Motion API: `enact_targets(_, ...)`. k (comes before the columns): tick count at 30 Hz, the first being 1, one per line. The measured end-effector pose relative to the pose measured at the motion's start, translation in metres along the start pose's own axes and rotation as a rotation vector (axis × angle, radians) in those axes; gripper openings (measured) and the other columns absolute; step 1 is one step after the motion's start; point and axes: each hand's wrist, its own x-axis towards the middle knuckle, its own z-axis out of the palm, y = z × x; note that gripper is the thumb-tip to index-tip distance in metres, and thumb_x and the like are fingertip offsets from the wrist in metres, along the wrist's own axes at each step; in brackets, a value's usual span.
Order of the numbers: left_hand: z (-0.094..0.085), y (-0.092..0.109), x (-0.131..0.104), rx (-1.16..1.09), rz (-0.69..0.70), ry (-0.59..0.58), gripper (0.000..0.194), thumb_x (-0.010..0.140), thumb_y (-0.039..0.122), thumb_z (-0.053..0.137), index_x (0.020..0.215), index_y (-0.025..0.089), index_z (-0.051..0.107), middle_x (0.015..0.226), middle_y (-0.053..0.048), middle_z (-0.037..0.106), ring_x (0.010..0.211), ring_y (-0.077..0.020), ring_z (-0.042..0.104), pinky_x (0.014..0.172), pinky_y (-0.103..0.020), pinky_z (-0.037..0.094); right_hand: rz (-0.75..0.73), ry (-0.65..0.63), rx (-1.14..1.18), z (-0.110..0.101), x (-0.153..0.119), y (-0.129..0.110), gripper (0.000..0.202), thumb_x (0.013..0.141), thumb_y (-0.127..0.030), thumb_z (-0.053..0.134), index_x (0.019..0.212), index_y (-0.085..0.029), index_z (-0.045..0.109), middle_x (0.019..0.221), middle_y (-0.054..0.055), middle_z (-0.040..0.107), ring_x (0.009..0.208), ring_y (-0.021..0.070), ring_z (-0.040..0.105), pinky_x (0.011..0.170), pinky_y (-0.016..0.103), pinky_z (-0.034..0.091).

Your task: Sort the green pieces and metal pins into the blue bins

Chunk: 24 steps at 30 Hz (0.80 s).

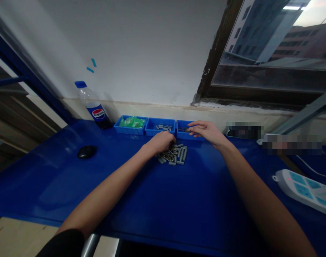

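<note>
A mixed pile of thin brass-coloured screws (169, 155) and grey plastic wall plugs (182, 154) lies on the blue table. My left hand (161, 141) reaches to the back of this pile with its fingers curled down; whatever is between the fingertips is hidden. Over the right blue bin (188, 135) is my right hand (206, 132), its fingers stretched and slightly apart, close to the screws inside. Grey plugs sit in the middle blue bin (159, 132). The left blue bin (130, 130) contains green plastic packets (132, 122).
A cola bottle (98, 113) stands by the wall at the back left, with a black mouse (86, 152) in front. At right are a phone-like dark object (244, 132) and a white power strip (303, 187). A window (270, 76) is above the table.
</note>
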Motion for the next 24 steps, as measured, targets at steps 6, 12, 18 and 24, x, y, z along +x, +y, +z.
enact_targets(6, 0.004, -0.005, 0.000, -0.033, 0.070, 0.061, 0.038, 0.081, 0.000, 0.055, 0.107, 0.015, 0.079, 0.105, -0.014, 0.077, 0.098, -0.0241, 0.073, 0.087, -0.033, 0.056, 0.016, -0.041, -0.009, 0.002, 0.000, 0.001, 0.024, 0.079, -0.031, 0.076, 0.100, -0.020, 0.077, 0.096, 0.010, 0.081, 0.087, 0.0221, 0.074, 0.075, 0.034, 0.059)
enact_targets(12, -0.007, 0.003, 0.003, -0.337, 0.057, 0.290, 0.028, 0.083, 0.008, 0.060, 0.102, 0.014, 0.080, 0.096, -0.011, 0.076, 0.087, -0.0202, 0.071, 0.085, -0.034, 0.057, 0.025, -0.108, -0.053, 0.001, 0.001, 0.002, 0.023, 0.078, -0.030, 0.077, 0.098, -0.020, 0.079, 0.092, 0.010, 0.080, 0.083, 0.0214, 0.073, 0.075, 0.034, 0.059)
enact_targets(18, -0.012, 0.008, 0.005, -0.894, -0.089, 0.352, 0.016, 0.079, 0.026, 0.075, 0.087, 0.013, 0.077, 0.080, -0.008, 0.077, 0.074, -0.0160, 0.071, 0.074, -0.030, 0.059, 0.060, -0.236, 0.014, 0.004, -0.003, 0.001, 0.027, 0.075, -0.033, 0.080, 0.100, -0.023, 0.079, 0.095, 0.009, 0.081, 0.089, 0.0224, 0.075, 0.085, 0.038, 0.061)
enact_targets(24, -0.011, 0.006, 0.006, -0.997, -0.137, 0.369, 0.021, 0.073, 0.030, 0.082, 0.080, 0.012, 0.073, 0.080, -0.010, 0.077, 0.074, -0.0166, 0.072, 0.073, -0.030, 0.059, 0.075, -0.244, 0.146, 0.004, -0.004, 0.004, 0.023, 0.069, -0.032, 0.084, 0.090, -0.022, 0.079, 0.088, 0.008, 0.080, 0.086, 0.0220, 0.075, 0.089, 0.039, 0.061)
